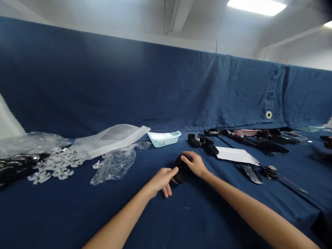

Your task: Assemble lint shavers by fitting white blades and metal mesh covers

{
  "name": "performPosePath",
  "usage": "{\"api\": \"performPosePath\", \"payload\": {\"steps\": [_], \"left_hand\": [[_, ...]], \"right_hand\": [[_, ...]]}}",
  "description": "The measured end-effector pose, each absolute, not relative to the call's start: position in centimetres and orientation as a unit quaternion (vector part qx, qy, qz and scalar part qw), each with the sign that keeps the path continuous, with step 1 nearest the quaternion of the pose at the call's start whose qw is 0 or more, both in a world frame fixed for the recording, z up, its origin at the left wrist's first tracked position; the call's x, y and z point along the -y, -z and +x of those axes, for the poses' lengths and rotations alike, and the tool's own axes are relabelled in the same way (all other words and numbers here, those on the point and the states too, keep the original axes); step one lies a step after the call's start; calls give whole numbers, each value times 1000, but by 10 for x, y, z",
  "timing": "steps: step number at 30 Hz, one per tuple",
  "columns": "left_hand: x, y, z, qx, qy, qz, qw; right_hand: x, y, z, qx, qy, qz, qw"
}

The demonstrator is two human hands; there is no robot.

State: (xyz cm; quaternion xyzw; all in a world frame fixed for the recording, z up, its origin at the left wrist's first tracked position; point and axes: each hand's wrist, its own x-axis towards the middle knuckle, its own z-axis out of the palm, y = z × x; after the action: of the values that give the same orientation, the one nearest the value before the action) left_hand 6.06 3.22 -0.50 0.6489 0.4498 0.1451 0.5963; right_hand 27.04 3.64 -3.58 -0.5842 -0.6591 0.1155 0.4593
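Note:
Both hands are on a dark, rounded black part (pixel 182 171) above the blue cloth in the middle of the view; its exact kind does not show. My left hand (pixel 162 180) grips its near left side, thumb over it and some fingers below. My right hand (pixel 195 164) is closed on its upper right end, fingertips curled over the top. A small blue spot shows near the right fingertips. Fingers and shadow hide much of the part.
On the left lie small white plastic pieces (pixel 58 162), a clear plastic bag (pixel 116 166) and glossy black parts (pixel 20 160). A light-blue basket (pixel 166 140) stands behind my hands. To the right are black parts (pixel 203 141), white paper (pixel 236 154) and a wired motor-like piece (pixel 271 171).

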Motion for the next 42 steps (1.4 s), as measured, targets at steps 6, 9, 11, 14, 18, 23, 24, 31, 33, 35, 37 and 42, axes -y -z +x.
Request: {"api": "performPosePath", "payload": {"steps": [6,9,11,14,18,23,24,31,33,35,37,42], "left_hand": [[-62,5,34,-537,-132,761,338],[-68,7,16,-551,-137,793,220],[-69,10,8,-550,-131,808,166],[-68,18,5,-534,-119,829,116],[-67,24,5,-501,-115,854,79],[-63,23,-4,-421,-155,892,55],[-61,22,-5,-402,-170,898,54],[-44,21,-2,-272,-219,935,55],[-41,22,-1,-261,-226,937,47],[-40,23,-2,-249,-231,940,34],[-38,22,-4,-232,-231,945,19],[-30,13,-7,-200,-232,951,-35]], "right_hand": [[-52,9,253,739,-164,-519,397],[-53,14,238,743,-186,-508,394],[-52,21,231,745,-197,-505,389],[-49,27,226,764,-219,-487,363],[-38,11,230,808,-249,-444,297],[-11,-4,245,822,-238,-450,256],[-5,-1,249,819,-231,-460,254],[11,31,256,808,-168,-498,267],[14,34,254,813,-164,-491,269],[18,35,251,817,-162,-484,269],[21,34,249,819,-163,-480,270],[20,29,257,789,-178,-503,305]]}}
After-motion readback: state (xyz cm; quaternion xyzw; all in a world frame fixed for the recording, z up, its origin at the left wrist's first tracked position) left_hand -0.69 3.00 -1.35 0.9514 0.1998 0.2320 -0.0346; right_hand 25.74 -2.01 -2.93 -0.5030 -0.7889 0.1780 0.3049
